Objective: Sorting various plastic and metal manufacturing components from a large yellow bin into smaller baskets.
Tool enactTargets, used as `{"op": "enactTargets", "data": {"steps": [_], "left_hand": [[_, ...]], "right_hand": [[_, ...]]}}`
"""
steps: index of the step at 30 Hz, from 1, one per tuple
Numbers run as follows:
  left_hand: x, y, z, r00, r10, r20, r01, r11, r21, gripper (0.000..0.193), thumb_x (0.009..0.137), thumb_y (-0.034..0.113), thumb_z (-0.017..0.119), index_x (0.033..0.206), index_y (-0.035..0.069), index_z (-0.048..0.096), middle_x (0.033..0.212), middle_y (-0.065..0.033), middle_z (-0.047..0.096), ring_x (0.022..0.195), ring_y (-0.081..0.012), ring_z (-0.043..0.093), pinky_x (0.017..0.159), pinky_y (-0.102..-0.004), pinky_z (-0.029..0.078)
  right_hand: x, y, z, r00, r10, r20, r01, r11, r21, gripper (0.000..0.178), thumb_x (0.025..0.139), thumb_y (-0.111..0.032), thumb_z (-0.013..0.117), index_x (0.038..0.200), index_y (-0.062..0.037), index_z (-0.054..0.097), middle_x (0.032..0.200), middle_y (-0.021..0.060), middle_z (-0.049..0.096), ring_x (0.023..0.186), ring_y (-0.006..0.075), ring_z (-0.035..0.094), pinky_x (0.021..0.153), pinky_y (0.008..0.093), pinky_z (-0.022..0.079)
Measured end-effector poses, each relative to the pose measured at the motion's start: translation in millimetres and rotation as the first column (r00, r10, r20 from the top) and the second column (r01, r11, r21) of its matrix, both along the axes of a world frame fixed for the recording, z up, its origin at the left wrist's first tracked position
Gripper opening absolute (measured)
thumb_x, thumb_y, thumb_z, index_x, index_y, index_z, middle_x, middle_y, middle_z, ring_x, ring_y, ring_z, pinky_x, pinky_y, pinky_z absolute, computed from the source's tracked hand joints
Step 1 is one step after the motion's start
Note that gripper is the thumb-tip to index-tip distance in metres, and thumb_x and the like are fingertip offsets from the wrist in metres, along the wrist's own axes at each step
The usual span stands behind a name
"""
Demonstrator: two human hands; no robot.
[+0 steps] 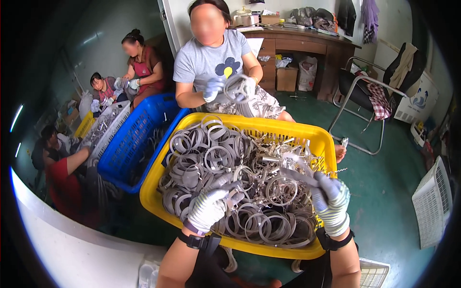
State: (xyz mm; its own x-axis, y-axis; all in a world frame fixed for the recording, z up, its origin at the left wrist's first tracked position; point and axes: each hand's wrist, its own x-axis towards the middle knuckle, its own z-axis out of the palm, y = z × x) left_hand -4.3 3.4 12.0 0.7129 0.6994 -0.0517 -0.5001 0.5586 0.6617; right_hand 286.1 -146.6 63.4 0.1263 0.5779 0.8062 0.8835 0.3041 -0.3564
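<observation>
A large yellow plastic basket (pixel 271 250) stands in front of me, heaped with grey metal rings (pixel 218 158) on the left and near side. Shiny thin metal pieces and curled scraps (pixel 273 151) lie at its right. My left hand (pixel 207 211), in a striped knit glove, is closed on a small metal piece (pixel 235 196) above the rings. Over the right side of the basket, my gloved right hand (pixel 332 204) pinches a grey metal strip (pixel 298 176) that reaches leftward, partly blurred. Whether the strip belongs to a whole ring is unclear.
Across the basket sits a person (pixel 211 57) holding several grey rings (pixel 237 89) in gloved hands. A blue basket (pixel 129 144) adjoins at left, with other people working beyond it. A metal-framed chair (pixel 362 91) and white crate (pixel 432 201) are at right; a desk (pixel 302 36) stands behind.
</observation>
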Motion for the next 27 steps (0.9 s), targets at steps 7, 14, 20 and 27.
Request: {"op": "enactTargets", "data": {"steps": [7, 14, 20, 27], "left_hand": [[10, 3, -31, 0.989, 0.099, 0.112, -0.116, 0.982, 0.152, 0.052, 0.092, -0.001, 0.052, 0.143, 0.005, 0.041, 0.134, -0.0132, 0.053, 0.126, -0.0233, 0.051, 0.112, -0.0457, 0.041], [21, -7, -32, 0.963, 0.198, -0.185, -0.146, 0.953, 0.265, 0.066, 0.089, -0.009, 0.047, 0.151, 0.008, 0.032, 0.147, -0.0107, 0.044, 0.132, -0.0162, 0.044, 0.108, -0.0327, 0.04], [56, -55, -27, 0.986, 0.011, -0.164, 0.067, 0.885, 0.46, 0.07, 0.091, -0.01, 0.049, 0.155, 0.01, 0.027, 0.155, -0.0056, 0.035, 0.135, -0.017, 0.043, 0.113, -0.0341, 0.035], [57, -56, -27, 0.986, -0.046, -0.161, 0.114, 0.889, 0.444, 0.067, 0.092, -0.01, 0.046, 0.154, 0.007, 0.027, 0.154, -0.0072, 0.036, 0.136, -0.0181, 0.043, 0.111, -0.0338, 0.038]], "right_hand": [[-11, 11, -20, 0.899, 0.018, -0.437, -0.071, 0.992, -0.105, 0.031, 0.085, 0.001, 0.067, 0.117, -0.0013, 0.066, 0.087, 0.0088, 0.07, 0.074, 0.0171, 0.066, 0.069, 0.0293, 0.053], [-31, 9, -2, 0.315, 0.056, -0.947, -0.558, 0.818, -0.137, 0.038, 0.1, -0.026, 0.058, 0.128, -0.0004, 0.061, 0.073, -0.0036, 0.057, 0.062, 0.003, 0.046, 0.057, 0.0194, 0.039], [-41, 38, -45, 0.15, 0.091, -0.984, -0.506, 0.863, 0.003, 0.037, 0.101, -0.023, 0.058, 0.131, -0.001, 0.06, 0.075, -0.0064, 0.057, 0.067, 0.0014, 0.047, 0.062, 0.0182, 0.039], [-51, 32, -34, 0.172, 0.088, -0.981, -0.419, 0.908, 0.008, 0.032, 0.101, -0.022, 0.056, 0.126, -0.0044, 0.064, 0.07, -0.0077, 0.052, 0.059, 0.0005, 0.041, 0.053, 0.0166, 0.032]]}}
